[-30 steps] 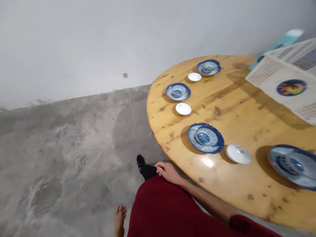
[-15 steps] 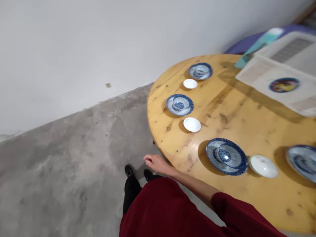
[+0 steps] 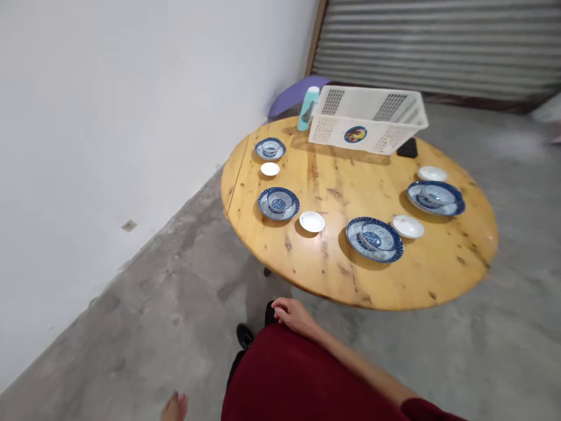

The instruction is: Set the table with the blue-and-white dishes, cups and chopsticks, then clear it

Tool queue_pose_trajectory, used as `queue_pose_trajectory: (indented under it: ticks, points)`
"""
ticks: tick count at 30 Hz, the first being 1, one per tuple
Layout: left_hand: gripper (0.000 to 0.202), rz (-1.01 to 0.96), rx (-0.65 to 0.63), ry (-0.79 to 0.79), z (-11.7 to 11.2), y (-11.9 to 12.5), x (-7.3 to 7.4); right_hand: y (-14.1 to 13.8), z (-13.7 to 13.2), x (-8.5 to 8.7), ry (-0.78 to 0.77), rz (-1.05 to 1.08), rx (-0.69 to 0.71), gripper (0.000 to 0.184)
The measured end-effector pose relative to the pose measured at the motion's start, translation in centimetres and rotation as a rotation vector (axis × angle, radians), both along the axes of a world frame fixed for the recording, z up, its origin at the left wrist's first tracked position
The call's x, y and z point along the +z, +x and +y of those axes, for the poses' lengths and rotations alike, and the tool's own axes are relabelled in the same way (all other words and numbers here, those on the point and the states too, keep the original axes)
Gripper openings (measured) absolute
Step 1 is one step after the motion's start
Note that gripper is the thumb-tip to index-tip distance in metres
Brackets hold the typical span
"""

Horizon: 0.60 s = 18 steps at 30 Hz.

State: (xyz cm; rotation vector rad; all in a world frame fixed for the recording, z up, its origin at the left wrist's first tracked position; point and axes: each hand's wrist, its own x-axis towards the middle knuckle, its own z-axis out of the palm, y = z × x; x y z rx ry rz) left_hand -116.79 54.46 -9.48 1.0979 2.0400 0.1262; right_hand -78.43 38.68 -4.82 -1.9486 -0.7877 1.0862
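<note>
My right hand (image 3: pixel 294 316) hangs in front of my dark red top, off the table's near edge. Its fingers are loosely bent and apart, with nothing in them. Only a blurred bit of my left hand (image 3: pixel 174 407) shows at the bottom edge, over the floor; its fingers cannot be made out. Nearest the right hand on the round wooden table (image 3: pixel 307 272) are a blue-and-white plate (image 3: pixel 269 211) with a bowl on it, a small white dish (image 3: pixel 312 221) and another blue-patterned plate (image 3: pixel 385 255) carrying a bowl.
A white plastic basket (image 3: pixel 333 130) stands at the table's back, beside a turquoise bottle (image 3: pixel 305 111) and a black flat object (image 3: pixel 408 148). More plates with bowls (image 3: pixel 258 153) and white dishes (image 3: pixel 432 173) sit around the rim. A white wall (image 3: pixel 131 117) rises on the left.
My view has swung right and back, so the whole tabletop and the shutter now show. My right hand is farther from the table edge. My left hand has entered at the bottom.
</note>
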Motion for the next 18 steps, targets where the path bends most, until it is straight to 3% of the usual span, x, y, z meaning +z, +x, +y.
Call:
queue_pose_trajectory:
  ticks: [2, 5, 8, 11, 14, 18]
  points:
    - [0.029, -0.115, 0.058, -0.015, 5.9, 1.6, -0.9, -0.3, 0.7, 0.0, -0.006, -0.046, -0.017, 0.032]
    - [0.025, -0.239, 0.055, -0.023, 12.6, 6.4, -2.5, 0.3, 1.5, -0.3, -0.012, -0.102, -0.083, 0.033]
    - [0.018, -0.311, 0.012, -0.045, 15.4, 13.0, -4.1, 1.7, 3.2, -0.7, 0.031, -0.097, -0.183, 0.034]
    - [0.015, -0.329, -0.033, -0.089, 15.6, 19.3, -5.2, 4.0, 6.3, -0.2, 0.098, -0.061, -0.305, 0.036]
    - [0.019, -0.308, -0.087, -0.131, 16.8, 23.9, -4.7, 6.9, 9.7, 0.8, 0.168, -0.009, -0.416, 0.038]
    - [0.022, -0.247, -0.119, -0.065, 23.0, 28.2, -1.1, 10.8, 11.8, 0.9, 0.214, 0.006, -0.546, 0.040]
